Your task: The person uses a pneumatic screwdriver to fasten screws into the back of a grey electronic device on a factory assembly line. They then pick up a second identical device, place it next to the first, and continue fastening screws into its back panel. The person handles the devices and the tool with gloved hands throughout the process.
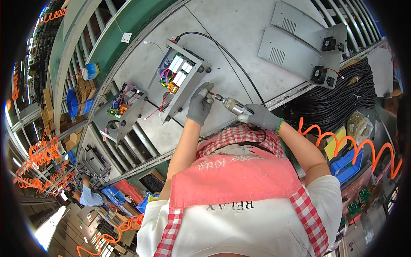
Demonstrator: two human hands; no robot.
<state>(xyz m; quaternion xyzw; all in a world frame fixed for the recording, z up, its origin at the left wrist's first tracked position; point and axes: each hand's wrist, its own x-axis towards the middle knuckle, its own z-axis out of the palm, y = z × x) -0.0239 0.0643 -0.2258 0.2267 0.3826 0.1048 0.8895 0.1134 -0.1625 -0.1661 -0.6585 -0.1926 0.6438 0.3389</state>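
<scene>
My right hand (264,117), in a grey glove, is wrapped round a silver power screwdriver (233,106) whose bit points left. At the bit's tip, the gloved fingers of my left hand (200,104) are pinched together; whatever lies between them is too small to make out. Just beyond my left hand stands a grey metal chassis (187,88), tilted, with a circuit board (175,75), white blocks, a copper coil and coloured wires. A black power cable (222,49) arcs from its far end toward my right hand.
Further left, a second open chassis (122,107) sits by the rollers (136,139). Grey metal covers (280,53) with small fans lie far right on the worktable. A black cable bundle (338,96), orange coiled hose (349,141) and blue bin (346,165) are at right. Another person (90,195) is at far left.
</scene>
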